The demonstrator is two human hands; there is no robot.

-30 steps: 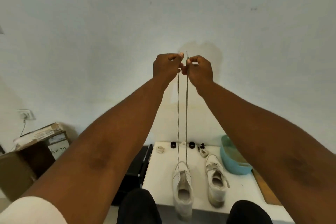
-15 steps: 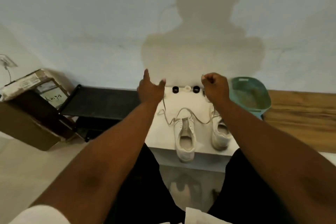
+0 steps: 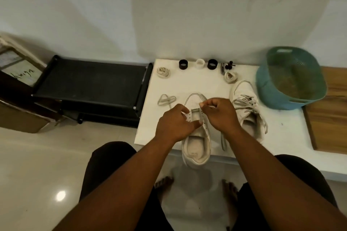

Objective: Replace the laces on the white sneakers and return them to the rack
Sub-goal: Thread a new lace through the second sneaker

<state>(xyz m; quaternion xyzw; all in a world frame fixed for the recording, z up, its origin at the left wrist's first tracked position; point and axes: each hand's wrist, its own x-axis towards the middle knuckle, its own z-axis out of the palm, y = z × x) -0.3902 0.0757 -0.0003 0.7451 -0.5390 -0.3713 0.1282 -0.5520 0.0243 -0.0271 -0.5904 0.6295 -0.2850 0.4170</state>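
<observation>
Mid-task, by look of it. Near sneaker (image 3: 196, 144) on white table (image 3: 202, 84), heel over front edge, first lace row in. Left hand (image 3: 173, 124) pinching eyelet flap; right hand (image 3: 219, 113) pinching lace (image 3: 195, 97) end. Far sneaker (image 3: 247, 110) loosely laced. Rack (image 3: 90, 88) bare; return not yet done.

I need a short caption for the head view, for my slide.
Both hands thread a lace through the near sneaker on the white table.

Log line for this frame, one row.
lacing near sneaker | left hand holds eyelet flap | right hand pinches lace | other sneaker laced
</observation>
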